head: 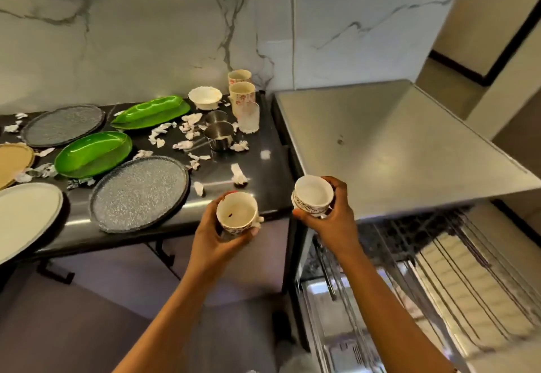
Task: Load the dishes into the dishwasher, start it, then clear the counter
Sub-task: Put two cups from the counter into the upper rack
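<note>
left hand (215, 236) grips white patterned ceramic cup (237, 211), dark speck inside | right hand (335, 217) grips matching cup (313, 196) beside open steel dishwasher (395, 144)

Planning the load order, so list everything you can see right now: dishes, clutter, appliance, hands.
grey plates: 2, speckled grey, counter front and back left
green dishes: 2, bright green, between the grey plates
tan plate: 1, tan, far left, partly cut off
white plate: 1, white, front left
white bowl: 1, white, back of counter
tall cups: 2, cream with red flowers, back right corner
glass: 1, frosted, in front of the tall cups
steel cups: 2, steel, left of the glass
paper scraps: many, white, scattered
dishwasher: 1, steel, right of counter, open
left teacup: 1, white patterned, in left hand
right teacup: 1, white patterned, in right hand
</note>
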The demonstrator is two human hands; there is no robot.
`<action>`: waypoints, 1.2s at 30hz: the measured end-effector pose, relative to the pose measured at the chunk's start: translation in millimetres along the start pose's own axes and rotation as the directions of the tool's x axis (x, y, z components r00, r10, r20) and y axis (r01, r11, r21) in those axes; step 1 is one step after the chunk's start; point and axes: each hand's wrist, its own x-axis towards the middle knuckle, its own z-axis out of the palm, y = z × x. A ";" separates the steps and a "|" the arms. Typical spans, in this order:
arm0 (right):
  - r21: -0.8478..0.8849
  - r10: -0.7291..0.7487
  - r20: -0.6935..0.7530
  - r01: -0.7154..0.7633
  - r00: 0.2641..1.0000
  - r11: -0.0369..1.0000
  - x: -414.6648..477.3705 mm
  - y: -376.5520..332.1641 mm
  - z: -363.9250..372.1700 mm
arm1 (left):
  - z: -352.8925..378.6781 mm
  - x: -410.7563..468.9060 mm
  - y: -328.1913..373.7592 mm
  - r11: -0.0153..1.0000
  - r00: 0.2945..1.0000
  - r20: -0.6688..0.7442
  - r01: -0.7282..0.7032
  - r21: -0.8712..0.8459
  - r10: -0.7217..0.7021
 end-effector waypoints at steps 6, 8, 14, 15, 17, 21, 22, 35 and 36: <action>0.026 0.145 -0.041 -0.144 0.989 0.989 -131.0 19.4 -45.0 | 26.7 -101.8 -18.6 0.997 0.991 0.110 0.075 0.023 -0.077; -0.012 0.202 -0.056 -0.203 0.978 0.979 -168.8 23.8 -64.5 | 38.8 -131.2 -25.3 0.993 0.982 0.151 0.107 0.044 -0.112; -0.085 0.300 -0.141 -0.313 0.943 0.946 -230.2 37.3 -116.3 | 75.6 -177.0 -32.3 0.988 0.960 0.240 0.131 0.078 -0.146; -0.095 0.305 -0.149 -0.321 0.941 0.942 -234.6 41.0 -122.8 | 81.4 -181.7 -33.9 0.987 0.958 0.244 0.139 0.079 -0.154; -0.089 0.336 -0.179 -0.355 0.925 0.930 -240.7 47.6 -135.9 | 94.3 -189.1 -36.5 0.985 0.953 0.254 0.151 0.083 -0.168; -0.091 0.374 -0.245 -0.405 0.895 0.910 -252.0 64.1 -174.9 | 134.1 -199.5 -45.9 0.974 0.925 0.309 0.197 0.109 -0.221; -0.092 0.394 -0.246 -0.426 0.885 0.900 -254.2 70.3 -187.1 | 146.7 -202.1 -49.6 0.971 0.917 0.320 0.211 0.116 -0.238; -0.314 0.587 0.028 -0.550 0.809 0.774 -194.5 199.1 -329.0 | 308.7 -242.5 -103.5 0.881 0.884 0.020 0.464 0.090 -0.467; -0.350 0.603 0.053 -0.551 0.796 0.758 -187.7 210.1 -333.0 | 314.8 -244.4 -107.0 0.874 0.878 -0.001 0.478 0.085 -0.479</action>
